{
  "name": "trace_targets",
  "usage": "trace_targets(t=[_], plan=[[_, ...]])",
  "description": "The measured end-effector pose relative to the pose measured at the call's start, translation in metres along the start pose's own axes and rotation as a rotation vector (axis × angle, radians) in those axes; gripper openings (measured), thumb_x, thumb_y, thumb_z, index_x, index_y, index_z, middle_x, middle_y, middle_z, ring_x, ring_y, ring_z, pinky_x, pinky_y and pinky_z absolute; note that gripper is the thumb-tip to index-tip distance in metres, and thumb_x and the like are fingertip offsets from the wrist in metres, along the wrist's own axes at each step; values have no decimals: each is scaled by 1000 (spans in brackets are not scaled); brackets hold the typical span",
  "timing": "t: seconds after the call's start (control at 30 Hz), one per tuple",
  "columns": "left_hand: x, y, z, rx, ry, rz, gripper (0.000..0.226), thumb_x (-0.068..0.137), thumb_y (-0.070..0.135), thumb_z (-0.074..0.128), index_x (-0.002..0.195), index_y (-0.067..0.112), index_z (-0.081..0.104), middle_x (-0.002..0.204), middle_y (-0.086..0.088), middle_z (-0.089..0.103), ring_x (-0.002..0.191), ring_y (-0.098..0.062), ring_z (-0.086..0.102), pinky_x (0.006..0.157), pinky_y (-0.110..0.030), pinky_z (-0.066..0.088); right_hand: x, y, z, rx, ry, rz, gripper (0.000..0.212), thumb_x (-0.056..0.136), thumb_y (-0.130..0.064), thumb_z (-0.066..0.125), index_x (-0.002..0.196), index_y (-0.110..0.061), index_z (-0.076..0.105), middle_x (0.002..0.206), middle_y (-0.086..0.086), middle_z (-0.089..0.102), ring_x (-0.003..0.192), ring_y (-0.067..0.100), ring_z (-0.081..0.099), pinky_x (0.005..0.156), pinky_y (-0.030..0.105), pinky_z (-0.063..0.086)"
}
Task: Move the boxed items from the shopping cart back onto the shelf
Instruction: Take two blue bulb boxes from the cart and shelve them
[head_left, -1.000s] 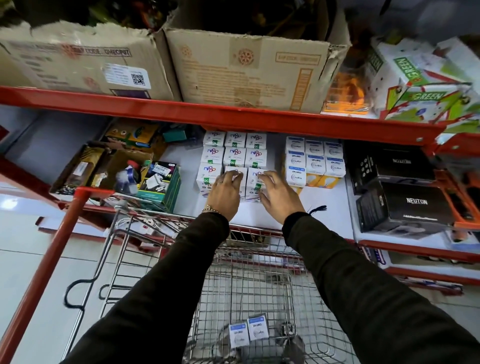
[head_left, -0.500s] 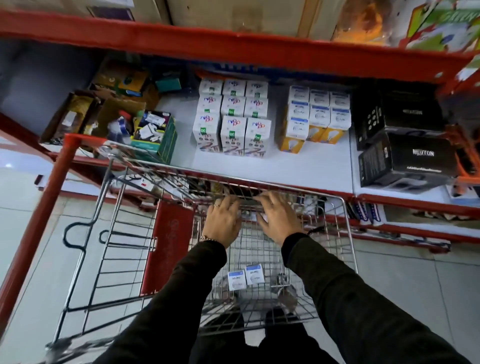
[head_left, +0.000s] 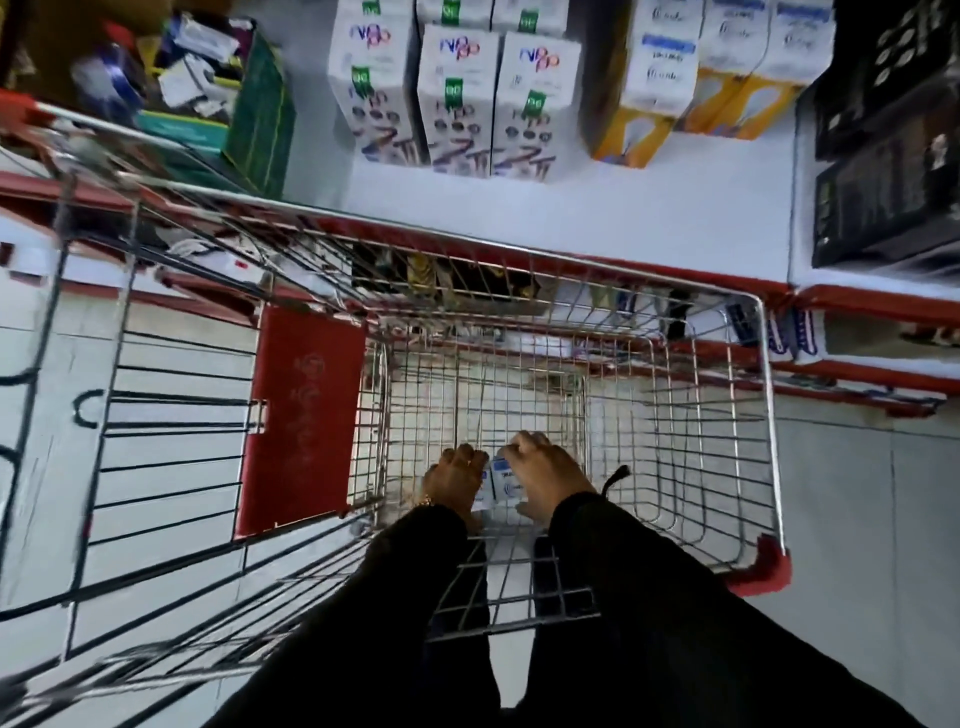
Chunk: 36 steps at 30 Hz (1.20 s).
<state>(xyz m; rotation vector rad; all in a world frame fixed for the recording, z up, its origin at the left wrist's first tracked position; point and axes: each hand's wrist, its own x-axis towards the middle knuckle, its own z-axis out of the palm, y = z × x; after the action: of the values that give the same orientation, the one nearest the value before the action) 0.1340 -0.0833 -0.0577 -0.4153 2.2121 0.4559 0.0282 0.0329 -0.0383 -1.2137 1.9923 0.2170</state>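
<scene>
Low in the frame's centre, the left hand (head_left: 457, 475) and right hand (head_left: 545, 480) close around two small white boxes (head_left: 504, 480) on the cart (head_left: 675, 405) floor. The shelf (head_left: 623, 208) fills the upper frame.

Shiny wire cart (head_left: 675, 415); seemingly cardboard boxes (head_left: 506, 480).

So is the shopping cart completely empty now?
No, two small white and blue boxes sit at the cart's bottom, with the left hand and right hand closing around them.
</scene>
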Motion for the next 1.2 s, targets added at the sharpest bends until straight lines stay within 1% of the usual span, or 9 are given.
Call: trace_targets(t=[0.1,0.2,0.37,0.5,0.6,0.73,0.87,1.03,1.2], plan=[[7,5,13,-42,25,-29,72,79,25,77,139,14,38,142,-6,41,129,-27,45,94,-42,53,8,1,11,-4,25,3,52,91,-7,59,141,-6,42,147,14,36,136,33,36,104,44,45],[8,6,10,-67,62,-15,72,76,24,78,135,12,40,139,-7,42,128,-27,45,91,-41,56,7,4,13,57,87,26,50,86,0,60,134,-7,47,139,12,41,129,30,42,100,42,48],[-6,9,-20,-74,181,14,73,76,26,80,138,16,42,140,-7,39,123,-26,50,87,-34,58,-16,19,-8,172,192,66,61,81,-12,71,136,-13,46,137,7,44,127,27,46,97,38,50],[-29,23,-52,-103,293,14,75,78,24,77,142,17,38,142,-6,39,122,-23,51,91,-32,57,-48,30,-39,197,262,102,68,80,-21,73,141,-16,43,141,6,44,129,26,48,97,35,51],[-49,38,-81,-103,370,36,73,80,25,73,143,18,38,143,-5,40,122,-24,52,92,-34,58,-75,38,-65,219,321,123,74,80,-27,73,146,-19,40,150,6,40,136,28,43,106,37,47],[-76,61,-119,-52,459,73,69,82,32,69,144,20,39,144,-5,41,119,-26,55,86,-37,58,-114,49,-101,231,395,147,75,80,-37,71,146,-23,40,151,7,40,146,34,28,118,48,33],[-94,82,-154,39,567,106,67,80,40,65,140,21,44,145,-5,44,125,-28,52,89,-41,57,-145,64,-129,229,562,138,77,74,-44,74,141,-17,48,136,6,51,132,28,40,111,44,40],[-109,108,-198,83,706,198,67,72,50,52,133,21,54,135,-2,55,123,-27,50,99,-41,50,-175,83,-157,251,733,128,71,67,-36,73,132,-12,55,126,6,55,123,27,44,105,41,43],[-112,130,-243,45,899,279,64,70,41,65,131,23,58,122,0,61,110,-25,56,84,-36,53,-192,110,-191,259,883,128,69,65,-36,74,128,-12,58,126,6,50,120,26,47,103,41,46]])
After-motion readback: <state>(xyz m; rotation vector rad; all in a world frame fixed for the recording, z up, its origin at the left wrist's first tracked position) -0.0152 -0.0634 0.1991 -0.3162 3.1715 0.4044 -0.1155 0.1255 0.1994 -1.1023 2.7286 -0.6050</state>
